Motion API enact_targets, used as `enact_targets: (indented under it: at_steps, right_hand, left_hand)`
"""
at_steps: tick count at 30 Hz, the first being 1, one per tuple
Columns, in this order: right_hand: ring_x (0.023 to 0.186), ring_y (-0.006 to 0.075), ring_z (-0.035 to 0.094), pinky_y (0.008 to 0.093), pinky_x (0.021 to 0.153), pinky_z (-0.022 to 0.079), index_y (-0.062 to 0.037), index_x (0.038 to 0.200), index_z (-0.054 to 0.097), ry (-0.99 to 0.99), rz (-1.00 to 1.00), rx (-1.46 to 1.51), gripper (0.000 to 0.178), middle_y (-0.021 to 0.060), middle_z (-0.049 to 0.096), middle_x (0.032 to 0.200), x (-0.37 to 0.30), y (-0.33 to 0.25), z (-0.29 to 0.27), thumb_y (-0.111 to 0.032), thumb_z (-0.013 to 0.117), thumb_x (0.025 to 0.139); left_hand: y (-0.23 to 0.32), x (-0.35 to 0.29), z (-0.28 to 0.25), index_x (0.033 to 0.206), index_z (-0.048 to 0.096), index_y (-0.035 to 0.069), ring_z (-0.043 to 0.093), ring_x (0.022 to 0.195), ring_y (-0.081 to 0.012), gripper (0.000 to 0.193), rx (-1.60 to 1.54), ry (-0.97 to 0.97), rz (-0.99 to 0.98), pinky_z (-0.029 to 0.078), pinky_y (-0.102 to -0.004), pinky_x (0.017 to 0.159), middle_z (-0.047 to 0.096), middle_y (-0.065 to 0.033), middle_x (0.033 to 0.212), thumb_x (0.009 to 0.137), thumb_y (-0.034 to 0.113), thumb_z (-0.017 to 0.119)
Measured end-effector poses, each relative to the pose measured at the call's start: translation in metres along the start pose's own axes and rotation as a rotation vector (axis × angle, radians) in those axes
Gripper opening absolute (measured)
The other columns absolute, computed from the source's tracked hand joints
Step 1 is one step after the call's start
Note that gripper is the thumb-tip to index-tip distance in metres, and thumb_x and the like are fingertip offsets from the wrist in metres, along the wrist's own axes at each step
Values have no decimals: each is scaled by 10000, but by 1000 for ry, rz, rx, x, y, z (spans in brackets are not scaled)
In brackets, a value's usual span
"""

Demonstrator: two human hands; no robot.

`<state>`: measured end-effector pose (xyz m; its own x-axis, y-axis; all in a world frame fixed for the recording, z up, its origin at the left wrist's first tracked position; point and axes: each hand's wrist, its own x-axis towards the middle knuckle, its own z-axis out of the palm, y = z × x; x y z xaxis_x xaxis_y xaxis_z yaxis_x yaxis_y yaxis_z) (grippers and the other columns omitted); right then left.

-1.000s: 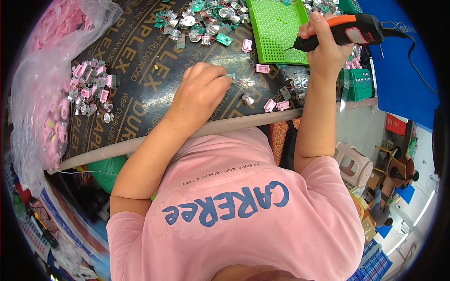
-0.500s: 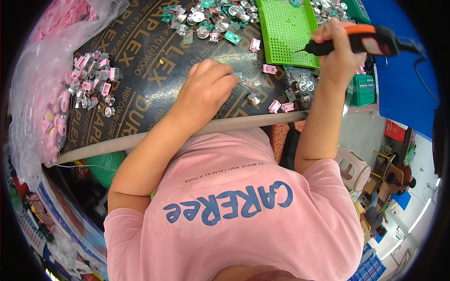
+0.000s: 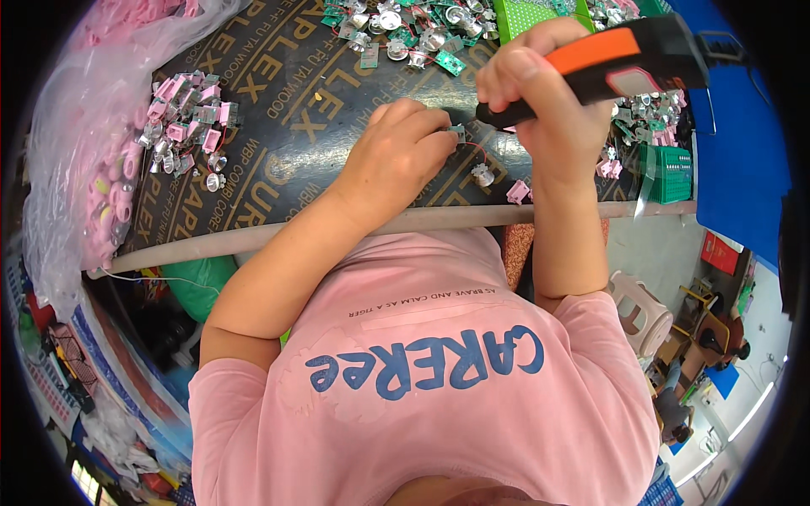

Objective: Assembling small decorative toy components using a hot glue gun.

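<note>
My left hand [image 3: 398, 158] is closed, its fingertips pinching a small green circuit board [image 3: 458, 132] against the table. A thin red wire runs from the board to a silver reflector cup [image 3: 483, 174] lying just right of it. Whatever else is under the fingers is hidden. In my right hand [image 3: 553, 105] is a black and orange electric screwdriver [image 3: 603, 63], gripped with its nose pointing left toward the board. The tip is close to the board; whether it touches cannot be made out. A pink plastic housing [image 3: 518, 192] lies near the table edge, left of my right forearm.
Pink housings with boards and reflectors form a pile [image 3: 190, 118] at left, beside a clear plastic bag [image 3: 63, 143] of pink parts. More boards and reflectors [image 3: 413, 29] lie at the back, next to a green perforated tray [image 3: 516, 18]. A dark green basket [image 3: 666, 174] stands at right.
My right hand has brought the screwdriver left, from over the green tray to beside my left fingertips. My left hand still pinches the circuit board. The whole view has shifted slightly.
</note>
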<state>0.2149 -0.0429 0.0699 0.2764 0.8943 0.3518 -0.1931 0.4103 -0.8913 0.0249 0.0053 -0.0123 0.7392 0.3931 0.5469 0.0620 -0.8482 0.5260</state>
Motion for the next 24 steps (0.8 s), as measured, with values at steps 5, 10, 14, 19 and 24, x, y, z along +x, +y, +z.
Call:
enact_targets:
  at_steps: [5, 10, 14, 19, 24]
  right_hand:
    - [600, 181, 585, 399, 648, 528, -32, 943, 552, 24, 40, -19, 129, 105, 627, 740, 0, 4, 5, 32, 664, 938]
    - [593, 179, 596, 380, 622, 531, -28, 928, 551, 8, 22, -33, 133, 100, 623, 730, 1, 8, 4, 29, 672, 937]
    - [595, 173, 600, 363, 608, 531, -26, 935, 550, -3, 11, -75, 137, 97, 619, 725, 2, 9, 7, 46, 666, 935]
    - [607, 163, 607, 327, 593, 534, -27, 967, 532, -116, -76, -319, 193, 98, 620, 726, 4, 11, 2, 126, 629, 900]
    - [610, 159, 603, 313, 590, 533, -32, 970, 519, -110, -59, -328, 211, 95, 624, 740, 1, 9, 10, 132, 625, 887]
  left_hand:
    - [1, 0, -1, 1055, 730, 52, 651, 1032, -315, 301, -6, -6, -7, 523, -453, 870, 706, -82, 1139, 769, 15, 816]
    - [1, 0, -1, 1048, 733, 55, 648, 1036, -314, 298, 2, -7, -13, 517, -452, 861, 708, -80, 1151, 764, 18, 815]
    - [1, 0, 0, 1045, 733, 56, 648, 1035, -314, 298, 0, -13, -11, 516, -452, 860, 710, -81, 1154, 758, 18, 808]
    - [0, 0, 1, 1016, 712, 59, 634, 1077, -303, 182, 27, -45, -6, 508, -441, 949, 690, -99, 1122, 843, 90, 665]
    - [-4, 0, 6, 1007, 704, 47, 628, 1056, -314, 177, 7, -25, 16, 530, -441, 938, 673, -109, 1087, 841, 88, 658]
